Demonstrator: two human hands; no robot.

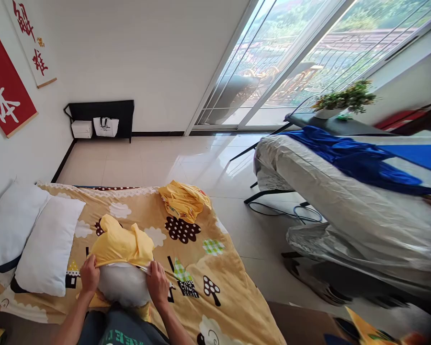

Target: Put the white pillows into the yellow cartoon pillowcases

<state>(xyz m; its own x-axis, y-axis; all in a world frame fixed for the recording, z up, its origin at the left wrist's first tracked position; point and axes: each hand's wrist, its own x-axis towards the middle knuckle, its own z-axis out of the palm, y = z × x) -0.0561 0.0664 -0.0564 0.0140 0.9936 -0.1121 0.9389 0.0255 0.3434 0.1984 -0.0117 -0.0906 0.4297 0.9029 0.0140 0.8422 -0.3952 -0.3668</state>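
At six o'clock a white pillow lies on the bed, up against the person's lap. The left hand and right hand flank it. Their fingers are closed on the hem of a yellow pillowcase, one at each side, which holds the opening stretched across the pillow's far end. At nine o'clock two spare pillows lie side by side. Farther off, toward twelve, a second yellow cloth sits crumpled at the bed's edge.
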